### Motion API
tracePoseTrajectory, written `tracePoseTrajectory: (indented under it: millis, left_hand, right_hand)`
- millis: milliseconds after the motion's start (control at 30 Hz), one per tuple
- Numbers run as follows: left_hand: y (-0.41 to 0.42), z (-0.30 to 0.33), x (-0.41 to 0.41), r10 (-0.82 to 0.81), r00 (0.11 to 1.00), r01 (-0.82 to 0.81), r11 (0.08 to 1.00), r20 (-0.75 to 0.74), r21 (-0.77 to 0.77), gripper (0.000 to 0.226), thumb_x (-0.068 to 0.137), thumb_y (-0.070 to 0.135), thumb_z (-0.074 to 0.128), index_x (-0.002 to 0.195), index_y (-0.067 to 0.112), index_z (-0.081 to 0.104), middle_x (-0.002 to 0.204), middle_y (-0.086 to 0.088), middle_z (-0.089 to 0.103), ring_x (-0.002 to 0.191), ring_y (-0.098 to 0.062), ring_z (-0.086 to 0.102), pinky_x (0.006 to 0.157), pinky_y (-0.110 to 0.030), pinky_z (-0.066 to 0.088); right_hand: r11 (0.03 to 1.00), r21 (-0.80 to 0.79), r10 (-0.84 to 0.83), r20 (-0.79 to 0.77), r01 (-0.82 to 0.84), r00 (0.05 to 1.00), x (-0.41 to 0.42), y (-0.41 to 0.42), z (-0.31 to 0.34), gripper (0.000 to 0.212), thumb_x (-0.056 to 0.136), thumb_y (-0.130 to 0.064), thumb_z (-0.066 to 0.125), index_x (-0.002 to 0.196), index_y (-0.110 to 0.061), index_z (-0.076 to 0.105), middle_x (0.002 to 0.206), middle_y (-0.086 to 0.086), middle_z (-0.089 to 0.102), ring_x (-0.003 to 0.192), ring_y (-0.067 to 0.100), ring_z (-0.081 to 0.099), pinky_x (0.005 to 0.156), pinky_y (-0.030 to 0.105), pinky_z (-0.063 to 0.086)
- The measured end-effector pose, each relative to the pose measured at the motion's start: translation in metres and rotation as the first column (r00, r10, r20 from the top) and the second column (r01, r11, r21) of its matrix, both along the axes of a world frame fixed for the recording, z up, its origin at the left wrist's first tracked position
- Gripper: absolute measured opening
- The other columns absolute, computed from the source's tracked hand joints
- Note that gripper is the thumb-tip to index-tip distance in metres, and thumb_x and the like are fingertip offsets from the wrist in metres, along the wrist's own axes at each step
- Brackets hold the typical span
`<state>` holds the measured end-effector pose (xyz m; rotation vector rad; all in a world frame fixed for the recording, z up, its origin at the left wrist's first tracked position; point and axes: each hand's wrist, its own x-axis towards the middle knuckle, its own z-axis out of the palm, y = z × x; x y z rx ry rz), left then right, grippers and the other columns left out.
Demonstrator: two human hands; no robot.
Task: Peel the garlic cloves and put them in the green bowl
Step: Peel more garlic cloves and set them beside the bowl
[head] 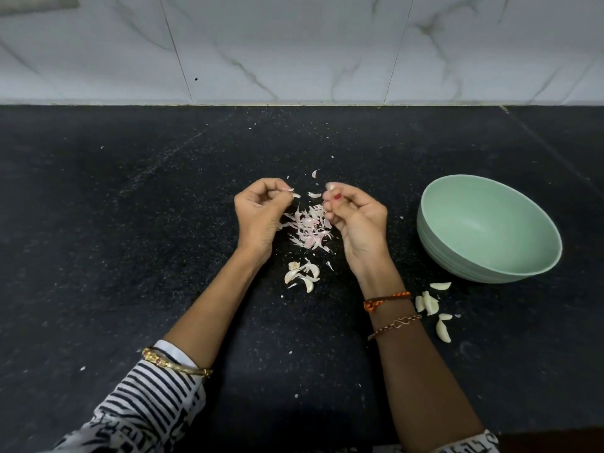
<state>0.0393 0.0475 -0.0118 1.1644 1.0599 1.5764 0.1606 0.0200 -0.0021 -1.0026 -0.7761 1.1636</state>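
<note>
A: Judging from how things lie, what risk is seen?

B: A sliver of skin (295, 195) is pinched at the left hand (260, 212). A clove (330, 187), partly hidden, appears to be gripped in the curled fingers of the right hand (354, 217). If it is squeezed hard, it could be shot out onto the desk (130, 223).

A: And the bowl?

B: The green bowl (457, 256) is seen empty, well apart to the right. Peeled cloves (431, 304) are left on the desk near its base, beside the right wrist, so they might be forgotten or swept off by the forearm.

A: What else is nearby?

B: A heap of peelings (309, 228) lies between the hands; unpeeled cloves (302, 273) lie just behind it, and could be mixed up with the waste.
</note>
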Motion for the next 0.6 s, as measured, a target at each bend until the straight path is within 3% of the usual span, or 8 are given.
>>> tracePoseTrajectory:
  millis: [100,167,267,400,600]
  left_hand:
    - [-0.001,-0.005,-0.001,-0.052,0.974,0.078,0.991,-0.222,0.112,0.007,0.072,0.019,0.058,0.072,0.022,0.064,0.065,0.005,0.06,0.059,-0.007,0.048,0.057,-0.017,0.039]
    - [-0.003,-0.009,0.001,-0.069,0.924,0.132,0.981,-0.377,0.143,0.015,0.071,0.031,0.057,0.077,0.023,0.067,0.071,0.001,0.063,0.06,-0.003,0.051,0.058,-0.014,0.04]
    - [-0.002,-0.011,0.003,-0.028,0.872,0.142,0.97,-0.489,0.198,0.027,0.074,0.032,0.062,0.088,0.011,0.072,0.078,0.003,0.066,0.063,0.007,0.055,0.061,-0.005,0.038]
    - [0.0,-0.013,0.001,0.064,0.838,0.127,0.943,-0.542,0.308,0.032,0.079,0.03,0.059,0.09,0.004,0.073,0.079,0.002,0.065,0.068,0.009,0.057,0.064,-0.004,0.038]
    - [0.003,-0.016,-0.002,0.178,0.764,0.131,0.898,-0.621,0.42,0.025,0.082,0.023,0.058,0.087,0.003,0.073,0.077,-0.008,0.069,0.07,-0.006,0.058,0.062,-0.016,0.046]
  right_hand:
    - [0.998,-0.043,0.043,0.118,-0.038,0.992,-0.002,0.0,-0.003,0.015,0.087,0.004,0.054,0.091,-0.004,0.067,0.073,0.002,0.064,0.058,0.0,0.057,0.059,0.013,0.049]
    - [0.999,-0.047,0.022,0.219,-0.012,0.975,-0.005,0.0,-0.005,0.017,0.087,0.005,0.053,0.098,0.001,0.067,0.077,0.003,0.064,0.06,0.001,0.057,0.06,0.012,0.049]
    - [0.998,-0.02,-0.053,0.351,0.064,0.935,-0.003,0.002,-0.005,0.016,0.086,0.005,0.057,0.098,0.002,0.067,0.082,0.006,0.067,0.067,0.008,0.059,0.061,0.012,0.049]
    - [0.995,-0.012,-0.083,0.41,0.096,0.908,-0.002,0.002,-0.006,0.015,0.083,0.003,0.061,0.094,-0.002,0.07,0.084,0.004,0.068,0.066,0.001,0.062,0.067,0.015,0.051]
    - [0.996,-0.06,-0.024,0.463,0.059,0.886,0.0,0.002,-0.006,0.012,0.083,-0.001,0.064,0.088,-0.01,0.07,0.08,0.005,0.069,0.073,0.011,0.065,0.072,0.026,0.055]
